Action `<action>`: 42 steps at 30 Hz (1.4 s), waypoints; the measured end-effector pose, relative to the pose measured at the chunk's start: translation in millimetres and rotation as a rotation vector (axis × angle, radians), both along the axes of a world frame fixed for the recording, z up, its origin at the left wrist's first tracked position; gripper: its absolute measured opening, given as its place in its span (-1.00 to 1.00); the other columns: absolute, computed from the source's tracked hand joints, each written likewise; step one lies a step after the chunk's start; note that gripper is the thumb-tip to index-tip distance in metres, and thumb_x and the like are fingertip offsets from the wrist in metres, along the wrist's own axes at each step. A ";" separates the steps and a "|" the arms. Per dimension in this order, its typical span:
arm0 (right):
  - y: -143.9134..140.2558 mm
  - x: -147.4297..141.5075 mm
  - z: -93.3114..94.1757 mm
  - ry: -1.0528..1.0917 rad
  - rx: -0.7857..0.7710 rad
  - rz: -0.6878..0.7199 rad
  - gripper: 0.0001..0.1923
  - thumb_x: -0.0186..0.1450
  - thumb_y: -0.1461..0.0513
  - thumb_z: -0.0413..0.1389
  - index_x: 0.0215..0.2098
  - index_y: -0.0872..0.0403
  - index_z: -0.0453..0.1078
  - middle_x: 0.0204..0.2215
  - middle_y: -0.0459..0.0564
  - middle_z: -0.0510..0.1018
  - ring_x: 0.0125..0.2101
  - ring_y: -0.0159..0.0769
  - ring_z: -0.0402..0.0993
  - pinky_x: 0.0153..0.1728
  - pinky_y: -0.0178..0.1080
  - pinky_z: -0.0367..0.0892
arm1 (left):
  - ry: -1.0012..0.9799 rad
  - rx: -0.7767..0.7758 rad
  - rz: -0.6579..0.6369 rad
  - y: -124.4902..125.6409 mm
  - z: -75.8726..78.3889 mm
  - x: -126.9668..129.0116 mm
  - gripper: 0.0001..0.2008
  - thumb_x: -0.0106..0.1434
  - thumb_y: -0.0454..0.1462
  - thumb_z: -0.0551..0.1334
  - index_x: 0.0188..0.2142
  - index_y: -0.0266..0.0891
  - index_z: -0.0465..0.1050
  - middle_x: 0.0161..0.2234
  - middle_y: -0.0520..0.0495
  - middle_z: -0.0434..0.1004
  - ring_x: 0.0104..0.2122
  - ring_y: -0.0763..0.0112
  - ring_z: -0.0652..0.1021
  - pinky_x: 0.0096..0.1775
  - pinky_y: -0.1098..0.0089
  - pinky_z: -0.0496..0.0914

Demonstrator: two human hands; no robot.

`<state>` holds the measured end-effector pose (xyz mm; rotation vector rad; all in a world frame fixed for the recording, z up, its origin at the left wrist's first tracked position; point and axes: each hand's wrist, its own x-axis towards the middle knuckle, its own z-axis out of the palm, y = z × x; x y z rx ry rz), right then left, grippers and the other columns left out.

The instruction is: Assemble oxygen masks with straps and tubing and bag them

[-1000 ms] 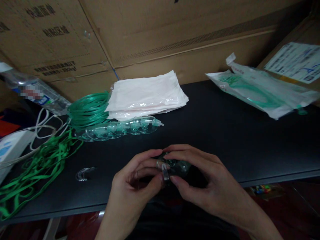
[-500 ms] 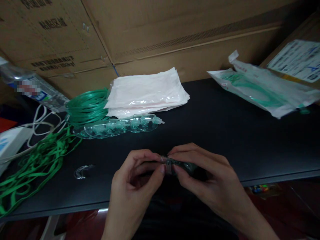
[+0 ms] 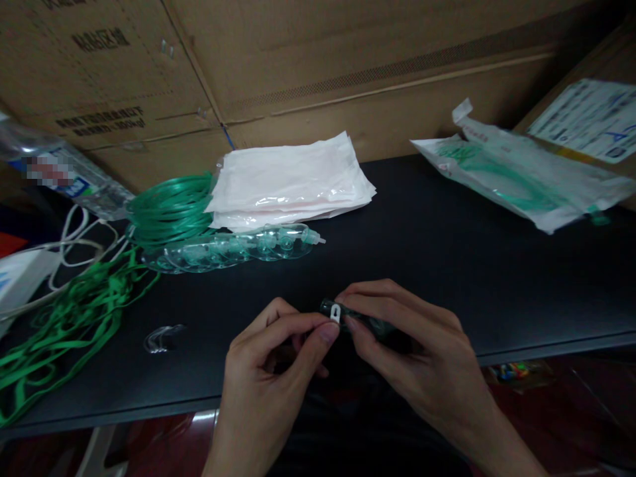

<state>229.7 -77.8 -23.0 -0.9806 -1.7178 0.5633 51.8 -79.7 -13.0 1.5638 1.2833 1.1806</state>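
Note:
At the table's front edge, my left hand pinches a small pale nose clip, a strip with an oval slot, between thumb and index finger. My right hand is closed on a dark, see-through green oxygen mask, mostly hidden by the fingers. The clip lies against the left end of the mask. Several shiny curved strips rest on the table to the left. Behind my hands, a row of nested clear green oxygen masks lies on its side.
White packets are stacked behind the masks, with coiled green tubing beside them. Green elastic straps, white cables and a plastic bottle lie left. A bag of green tubing sits right. Cardboard boxes stand behind.
The nose clip has turned, so its pale slotted face now shows. My left fingers have shifted slightly right and down onto its lower end; my right hand keeps its hold.

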 end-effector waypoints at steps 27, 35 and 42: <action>0.5 -5.0 1.6 -0.050 -0.046 -0.060 -0.73 0.33 0.48 0.18 -0.13 0.05 0.57 -0.14 0.01 0.62 -0.13 -0.30 0.59 -0.12 -0.25 0.48 | -0.061 -0.126 -0.027 4.4 5.9 -1.1 -0.91 0.26 -0.31 0.40 -0.35 -0.10 0.73 -0.46 0.11 0.42 -0.60 0.63 0.50 -0.59 0.65 0.51; 1.1 -5.0 3.6 -0.024 -0.130 -0.181 -0.81 0.37 0.33 0.24 -0.05 0.07 0.58 -0.10 0.01 0.64 -0.07 -0.27 0.58 -0.02 -0.23 0.44 | -0.127 -0.223 -0.043 7.0 3.9 -3.2 -0.91 0.30 -0.26 0.37 -0.30 -0.13 0.71 -0.40 0.09 0.43 -0.56 0.61 0.49 -0.56 0.60 0.56; 0.4 -4.8 1.3 -0.009 -0.130 -0.191 -0.83 0.37 0.28 0.28 -0.06 0.02 0.56 -0.16 -0.09 0.69 -0.16 -0.32 0.61 -0.07 -0.26 0.46 | -0.179 -0.217 -0.059 5.7 1.9 -1.3 -0.93 0.27 -0.26 0.40 -0.32 -0.14 0.71 -0.36 0.06 0.46 -0.53 0.58 0.50 -0.55 0.58 0.56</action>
